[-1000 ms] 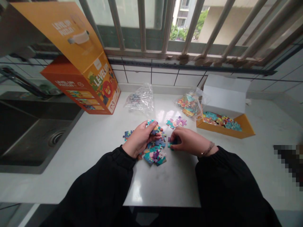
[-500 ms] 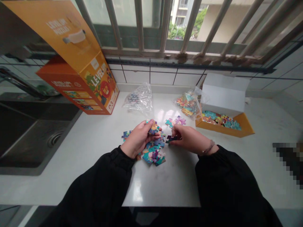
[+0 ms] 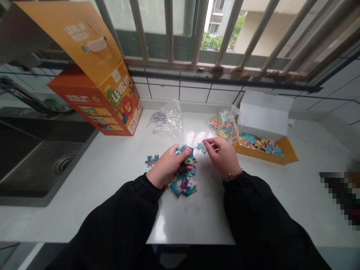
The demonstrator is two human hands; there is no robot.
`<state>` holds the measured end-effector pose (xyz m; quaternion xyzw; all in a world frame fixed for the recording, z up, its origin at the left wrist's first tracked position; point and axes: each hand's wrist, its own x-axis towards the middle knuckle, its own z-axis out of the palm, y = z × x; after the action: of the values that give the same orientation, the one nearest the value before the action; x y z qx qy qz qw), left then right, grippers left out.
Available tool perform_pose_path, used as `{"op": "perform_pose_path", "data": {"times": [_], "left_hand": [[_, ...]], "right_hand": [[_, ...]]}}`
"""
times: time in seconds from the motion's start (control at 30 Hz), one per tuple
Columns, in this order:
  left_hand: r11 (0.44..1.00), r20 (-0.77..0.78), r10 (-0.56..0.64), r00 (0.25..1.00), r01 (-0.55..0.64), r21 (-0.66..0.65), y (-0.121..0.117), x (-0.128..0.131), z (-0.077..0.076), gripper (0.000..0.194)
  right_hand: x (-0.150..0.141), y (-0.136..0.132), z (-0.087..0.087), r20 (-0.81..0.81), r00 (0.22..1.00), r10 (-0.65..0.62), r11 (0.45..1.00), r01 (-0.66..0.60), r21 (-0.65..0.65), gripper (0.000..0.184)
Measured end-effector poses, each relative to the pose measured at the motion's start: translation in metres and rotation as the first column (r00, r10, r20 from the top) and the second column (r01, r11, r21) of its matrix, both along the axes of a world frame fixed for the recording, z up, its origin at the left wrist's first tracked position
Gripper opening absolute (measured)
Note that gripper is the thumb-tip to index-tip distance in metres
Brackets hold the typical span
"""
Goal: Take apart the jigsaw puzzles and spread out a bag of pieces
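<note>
My left hand (image 3: 166, 167) is closed on a small stack of colourful puzzle pieces (image 3: 185, 153), held just above a heap of joined pieces (image 3: 182, 183) on the white counter (image 3: 118, 165). My right hand (image 3: 222, 154) reaches forward, fingers pinched over the teal and purple pieces (image 3: 201, 146) lying on the counter; what it grips is hidden. One loose piece (image 3: 152, 161) lies left of my left hand.
An orange puzzle box (image 3: 98, 90) leans at the back left beside a dark sink (image 3: 33, 157). Two clear plastic bags (image 3: 167, 118) (image 3: 225, 125) with pieces lie at the back. An open yellow tray (image 3: 264, 148) of pieces stands on the right. Barred window behind.
My right hand lifted a dark piece from beside the heap and moved forward to the loose pieces at the back. My left hand stayed closed on its stack.
</note>
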<state>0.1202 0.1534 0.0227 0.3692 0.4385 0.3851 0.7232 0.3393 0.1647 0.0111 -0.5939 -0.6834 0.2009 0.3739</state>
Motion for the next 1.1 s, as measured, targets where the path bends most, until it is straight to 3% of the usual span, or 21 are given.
{"op": "perform_pose_path", "data": {"times": [0.1, 0.23, 0.47, 0.6, 0.73, 0.87, 1.1], "left_hand": [[0.998, -0.005, 0.059, 0.998, -0.059, -0.005, 0.004, -0.001, -0.001, 0.030], [0.997, -0.011, 0.079, 0.997, -0.079, -0.011, 0.005, -0.002, 0.001, 0.026], [0.994, -0.019, 0.110, 0.994, -0.110, -0.007, 0.004, -0.001, 0.003, 0.025], [0.995, -0.016, 0.098, 0.995, -0.098, -0.005, 0.005, -0.002, 0.001, 0.026], [0.996, -0.011, 0.093, 0.996, -0.093, -0.003, 0.004, -0.001, 0.000, 0.027], [0.994, 0.002, 0.107, 0.994, -0.107, -0.008, 0.005, -0.001, -0.002, 0.027], [0.993, -0.011, 0.119, 0.993, -0.119, -0.025, 0.006, -0.001, 0.000, 0.022]], "right_hand": [[0.019, 0.010, -0.011, 0.319, 0.935, -0.158, 0.987, 0.141, 0.076, 0.035], [0.030, 0.016, -0.018, 0.476, 0.870, -0.128, 0.989, 0.146, -0.002, 0.048], [0.026, 0.013, -0.014, 0.476, 0.859, -0.188, 0.978, 0.210, 0.007, 0.043], [0.025, 0.013, -0.012, 0.373, 0.898, -0.235, 0.967, 0.254, -0.002, 0.037], [0.013, 0.014, -0.015, 0.204, 0.972, -0.115, 0.993, 0.117, 0.002, 0.037], [-0.001, 0.012, -0.019, 0.333, 0.943, 0.021, 0.997, -0.044, 0.063, 0.036], [0.001, 0.009, -0.009, 0.465, 0.885, 0.025, 0.999, -0.013, -0.029, 0.023]]}}
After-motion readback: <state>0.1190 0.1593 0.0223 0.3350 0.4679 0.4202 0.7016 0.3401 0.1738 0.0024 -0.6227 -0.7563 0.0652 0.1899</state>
